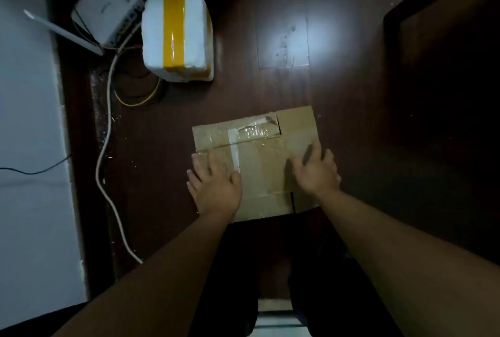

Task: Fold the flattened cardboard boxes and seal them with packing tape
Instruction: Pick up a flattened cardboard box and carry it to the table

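Pressing flattened cardboard box (257,163), unlabelled.

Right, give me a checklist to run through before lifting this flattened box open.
1. Flattened brown cardboard box lies flat on dark wooden floor: ok.
2. Left hand rests on the box: ok.
3. Right hand rests on the box: ok.
4. Old clear tape removed: not ok.
5. Packing tape roll at hand: cannot tell, none visible.
6. White foam box with yellow tape stands apart: ok.
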Demonstrator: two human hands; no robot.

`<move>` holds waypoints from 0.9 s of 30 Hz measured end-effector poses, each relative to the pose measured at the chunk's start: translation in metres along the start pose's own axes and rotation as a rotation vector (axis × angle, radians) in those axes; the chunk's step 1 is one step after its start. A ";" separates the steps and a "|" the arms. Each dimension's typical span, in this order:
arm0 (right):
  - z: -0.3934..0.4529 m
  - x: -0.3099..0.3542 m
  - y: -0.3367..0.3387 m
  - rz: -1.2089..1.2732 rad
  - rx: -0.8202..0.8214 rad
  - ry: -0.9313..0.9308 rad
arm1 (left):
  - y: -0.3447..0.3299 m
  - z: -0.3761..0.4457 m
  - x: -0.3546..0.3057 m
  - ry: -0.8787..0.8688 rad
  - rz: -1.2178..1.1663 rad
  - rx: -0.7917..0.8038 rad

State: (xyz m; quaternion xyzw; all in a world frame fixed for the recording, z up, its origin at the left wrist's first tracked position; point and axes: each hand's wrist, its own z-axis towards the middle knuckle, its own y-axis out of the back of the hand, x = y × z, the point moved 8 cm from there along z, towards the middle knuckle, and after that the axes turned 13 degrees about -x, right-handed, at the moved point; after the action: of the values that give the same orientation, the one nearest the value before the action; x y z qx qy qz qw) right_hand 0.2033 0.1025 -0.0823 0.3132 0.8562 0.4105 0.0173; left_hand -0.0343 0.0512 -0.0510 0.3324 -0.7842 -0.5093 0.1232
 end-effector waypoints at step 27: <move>-0.148 0.038 0.199 0.506 -0.278 -0.193 | 0.236 -0.091 -0.029 0.426 -0.500 -0.331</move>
State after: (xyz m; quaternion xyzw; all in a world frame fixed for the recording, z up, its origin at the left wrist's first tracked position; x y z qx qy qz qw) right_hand 0.2346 0.1138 0.1659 0.5488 0.6808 0.4835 0.0386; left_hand -0.0573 0.0663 0.2019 0.5878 -0.5424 -0.5631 0.2079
